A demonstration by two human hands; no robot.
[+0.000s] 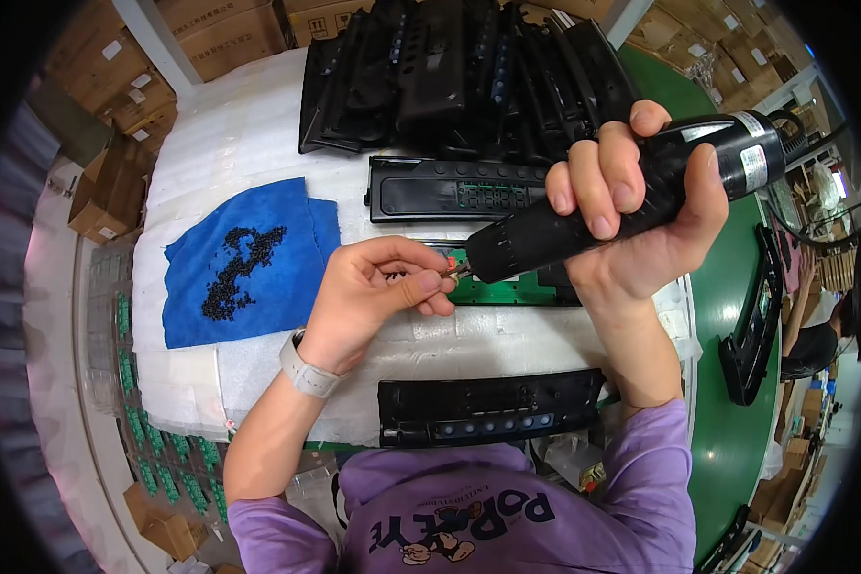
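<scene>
My right hand [631,201] is wrapped round a black electric screwdriver [536,239], tilted with its tip down to the left. The tip meets a green circuit board [507,291] in a dark plastic housing. At that tip, the thumb and fingers of my left hand [378,282] are pinched together, and small dark screws show between them. A red spot is visible beside the fingertips. Left of this hand, a blue cloth [292,230] bears a scattered heap of small black screws [239,273]. My fingers partly hide the board.
Beyond the board lies a black panel [450,188] with a display window. A pile of black plastic housings [450,77] stands behind it. Nearest me is another black housing [488,407]. At right, a black part [751,325] lies on a green surface [708,430]; a person sits farther off.
</scene>
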